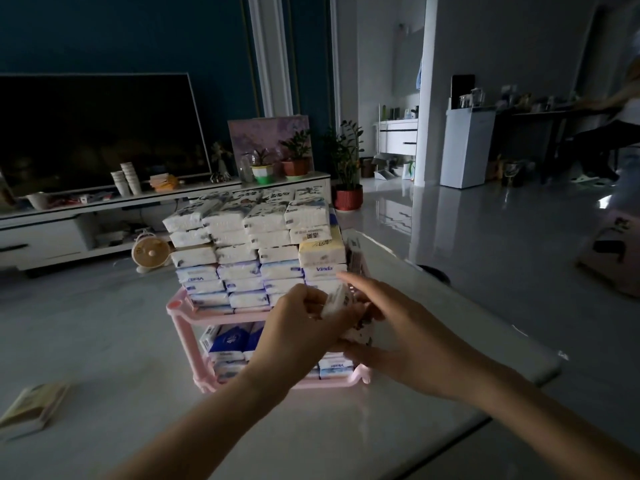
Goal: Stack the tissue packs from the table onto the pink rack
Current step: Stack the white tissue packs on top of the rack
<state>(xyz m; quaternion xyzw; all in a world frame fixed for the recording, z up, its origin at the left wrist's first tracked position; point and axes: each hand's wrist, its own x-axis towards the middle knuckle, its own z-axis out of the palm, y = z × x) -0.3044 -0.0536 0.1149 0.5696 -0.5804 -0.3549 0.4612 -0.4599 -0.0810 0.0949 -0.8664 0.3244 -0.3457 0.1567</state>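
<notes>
Holding a tissue pack (pixel 337 301) at the pink rack (pixel 180 308).
My left hand (pixel 294 327) pinches it, right hand (pixel 401 341) fingers spread; next, a careful lift on top.

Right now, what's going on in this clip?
A person at a white table is loading a pink rack. The left hand grips a small tissue pack in front of the rack's upper shelf. The right hand meets it with fingers mostly straight; whether it also grips is too blurred to tell. The upper shelf already carries a tall stack of packs, and more packs fill the lower shelf.
</notes>
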